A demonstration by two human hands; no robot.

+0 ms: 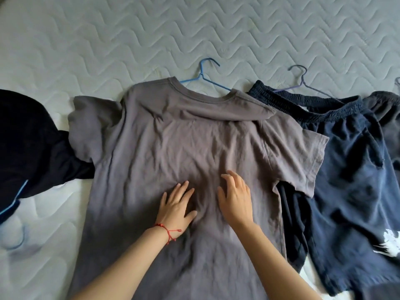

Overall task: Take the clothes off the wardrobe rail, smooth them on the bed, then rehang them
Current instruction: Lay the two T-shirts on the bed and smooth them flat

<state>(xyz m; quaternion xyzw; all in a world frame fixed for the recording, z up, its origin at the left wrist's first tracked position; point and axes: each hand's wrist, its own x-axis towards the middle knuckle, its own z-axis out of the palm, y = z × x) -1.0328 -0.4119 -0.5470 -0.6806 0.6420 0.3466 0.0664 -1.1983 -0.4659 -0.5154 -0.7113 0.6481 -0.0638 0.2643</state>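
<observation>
A grey T-shirt (184, 135) lies spread flat on the bed, creased across its chest, with a blue hanger (203, 76) poking out of its collar. My left hand (177, 207), with a red cord bracelet at the wrist, rests palm down on the shirt's middle, fingers apart. My right hand (236, 195) lies flat on the cloth just beside it, fingers slightly curled. Neither hand holds anything.
Dark navy shorts (346, 169) on a purple-grey hanger (303, 80) lie to the right, partly under the shirt's sleeve. A black garment (30, 139) lies at the left. The pale quilted mattress (194, 33) stretches beyond the clothes.
</observation>
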